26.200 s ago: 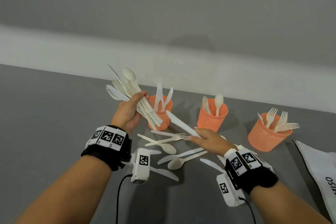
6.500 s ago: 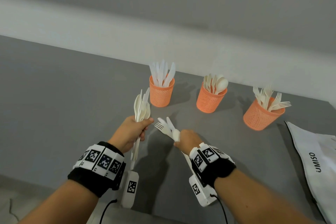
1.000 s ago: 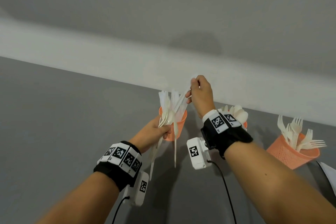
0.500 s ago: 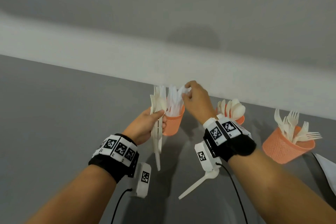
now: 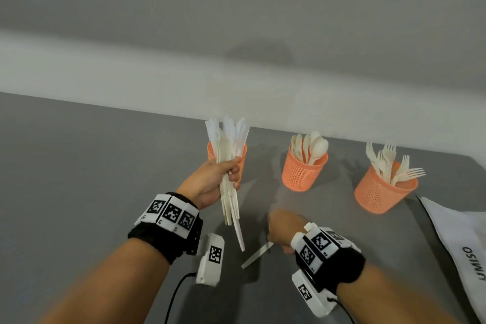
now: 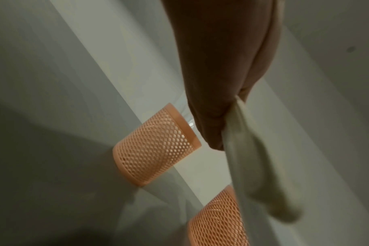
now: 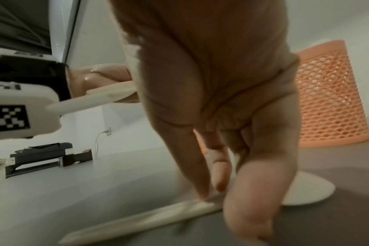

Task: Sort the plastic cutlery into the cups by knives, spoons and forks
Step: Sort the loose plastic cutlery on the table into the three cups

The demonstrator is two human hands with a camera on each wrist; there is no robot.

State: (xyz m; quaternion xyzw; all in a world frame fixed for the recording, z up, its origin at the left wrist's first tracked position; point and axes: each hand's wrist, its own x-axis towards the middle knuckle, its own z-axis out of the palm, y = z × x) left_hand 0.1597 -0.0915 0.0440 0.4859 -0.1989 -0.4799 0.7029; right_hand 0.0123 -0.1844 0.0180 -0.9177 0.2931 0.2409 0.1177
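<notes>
Both hands are closed on cutlery: a bundle of cutlery (image 5: 230, 187) is gripped upright by the left hand (image 5: 210, 183) before the knife cup (image 5: 243, 155) near the worktop's (image 5: 79, 166) rear edge; a spoon (image 7: 305, 191) lying on it is pinched by the right hand (image 5: 282, 227). "UMISO" is printed on a white bag (image 5: 470, 250) at the right edge.

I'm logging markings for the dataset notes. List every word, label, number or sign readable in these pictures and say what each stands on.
"UMISO": black letters, running sideways, on the white bag at the right edge of the table; the edge may cut off more.
Black-and-white square marker patterns, not text: on the left wristband, the right wristband and the white wrist camera housings.
Tiny marks beneath the wristband markers: too small to read.
</notes>
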